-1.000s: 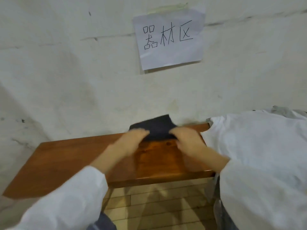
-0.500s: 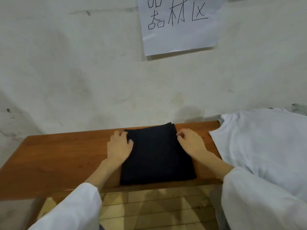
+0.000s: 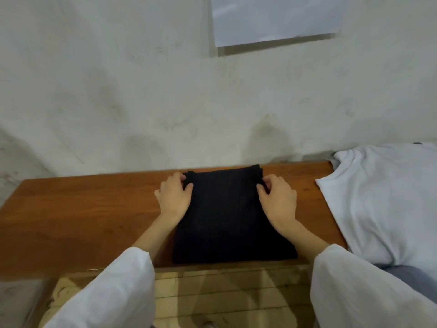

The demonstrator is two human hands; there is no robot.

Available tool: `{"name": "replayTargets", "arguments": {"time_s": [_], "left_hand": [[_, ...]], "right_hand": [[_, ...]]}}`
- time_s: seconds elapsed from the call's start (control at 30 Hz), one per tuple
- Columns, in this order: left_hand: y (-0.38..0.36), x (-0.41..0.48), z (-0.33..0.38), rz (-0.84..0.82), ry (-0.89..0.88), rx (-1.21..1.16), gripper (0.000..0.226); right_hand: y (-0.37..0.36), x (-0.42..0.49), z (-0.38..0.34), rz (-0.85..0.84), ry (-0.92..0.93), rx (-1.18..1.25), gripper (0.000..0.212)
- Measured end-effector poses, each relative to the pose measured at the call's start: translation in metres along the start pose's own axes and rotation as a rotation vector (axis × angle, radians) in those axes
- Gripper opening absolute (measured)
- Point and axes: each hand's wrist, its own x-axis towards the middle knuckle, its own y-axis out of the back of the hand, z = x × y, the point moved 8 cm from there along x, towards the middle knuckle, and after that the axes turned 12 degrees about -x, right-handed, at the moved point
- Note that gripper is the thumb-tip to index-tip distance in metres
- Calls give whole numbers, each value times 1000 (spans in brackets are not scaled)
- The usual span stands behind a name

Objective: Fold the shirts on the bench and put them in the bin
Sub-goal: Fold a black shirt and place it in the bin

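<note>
One black shirt [image 3: 224, 214], one white shirt [image 3: 378, 197], one bench [image 3: 82, 209], two hands [image 3: 173, 200] [image 3: 279, 202]

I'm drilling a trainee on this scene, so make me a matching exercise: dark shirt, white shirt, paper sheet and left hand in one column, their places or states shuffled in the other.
1. dark shirt
2. white shirt
3. paper sheet
4. left hand

A. stuck on the wall
B. draped loose over the right end of the bench
C. pinching a far corner of cloth
D. folded, middle of the bench

Pairs: 1-D, 2-B, 3-A, 4-C
</note>
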Motion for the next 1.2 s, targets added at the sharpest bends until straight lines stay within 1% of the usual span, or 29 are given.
{"name": "replayTargets", "arguments": {"time_s": [0.07, 0.13, 0.17, 0.23, 0.3, 0.33, 0.37, 0.43, 0.5, 0.57, 0.67, 0.7, 0.77, 0.83, 0.87, 0.9, 0.97, 1.03, 1.13, 1.2], "left_hand": [[-3, -5, 1, -19, 24, 11, 37], [-1, -22, 12, 3, -16, 32, 49], [-1, -34, 18, -11, -52, 83, 51], [-3, -58, 21, -81, -76, 203, 54], [3, -71, 5, -135, 45, 265, 56], [8, -79, -4, -158, 127, 277, 56], [11, -85, -12, -189, 203, 296, 56], [11, -93, -19, -265, 269, 313, 54], [6, -98, -18, -331, 291, 218, 47], [4, -101, -16, -354, 304, 119, 43], [8, -102, -9, -291, 264, -63, 31], [12, -103, -7, -246, 263, -170, 28], [16, -108, -8, -186, 335, -482, 33], [15, -113, -15, -219, 412, -772, 43], [14, -115, -17, -258, 407, -817, 42], [15, -116, -18, -313, 373, -800, 38], [13, -118, -15, -454, 331, -671, 28], [11, -118, -11, -550, 367, -605, 33], [11, -111, 0, -597, 435, -550, 49], [11, -104, 3, -583, 500, -571, 49]], "right_hand": [[0, -2, 2, -22, -7, -19, 25], [15, -10, 2, 4, -12, -13, 36], [20, -15, 5, -9, -20, -22, 40], [25, -30, 19, -125, -45, -59, 49], [16, -44, 33, -304, -86, -87, 56], [16, -52, 41, -355, -97, -98, 57], [14, -56, 44, -379, -97, -107, 57], [15, -58, 45, -401, -86, -135, 57], [13, -57, 42, -412, -67, -143, 52], [16, -59, 37, -396, -72, -88, 40], [22, -63, 28, -363, -71, 65, 22], [25, -64, 27, -344, -79, 131, 20], [30, -66, 27, -315, -84, 282, 23], [30, -70, 26, -319, -43, 380, 22], [30, -73, 26, -336, -9, 397, 19], [29, -76, 26, -366, 31, 381, 18], [23, -79, 25, -447, 94, 354, 22], [19, -80, 23, -548, 92, 378, 26], [18, -76, 20, -589, 70, 361, 31], [22, -74, 24, -578, -16, 369, 38]]}}
